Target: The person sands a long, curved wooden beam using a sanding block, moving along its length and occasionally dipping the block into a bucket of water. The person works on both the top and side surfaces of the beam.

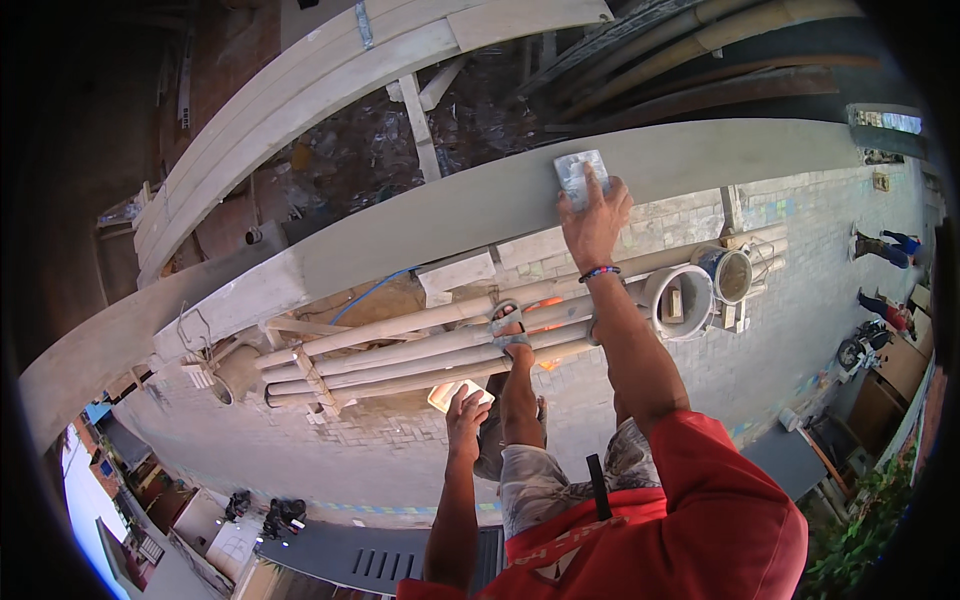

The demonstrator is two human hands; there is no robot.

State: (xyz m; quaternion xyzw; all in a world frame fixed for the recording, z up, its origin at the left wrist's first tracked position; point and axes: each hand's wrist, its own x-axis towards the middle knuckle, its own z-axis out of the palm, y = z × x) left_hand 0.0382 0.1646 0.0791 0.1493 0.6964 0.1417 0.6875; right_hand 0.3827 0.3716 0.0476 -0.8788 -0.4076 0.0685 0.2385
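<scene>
My right hand (597,222), wearing a beaded bracelet, is stretched out and closed around a flat, pale grey rectangular scraper-like plate (580,178). The plate rests against the smooth grey face of a long beam (420,220). Lower down, near my legs, my left hand (464,425) grips the edge of a small shallow rectangular tray (450,396), whitish with an orange-tan tint. What lies in the tray is too small to make out. My sandalled foot (508,325) stands on long poles (400,352) below the beam.
A white bucket (655,300) and a dark-blue bucket (735,275) stand to the right of the poles. Beyond the beam runs another pale beam (300,85) over a dark area with debris. Paved ground (790,330) lies far below. Two people and a motorcycle (862,345) show at the far right.
</scene>
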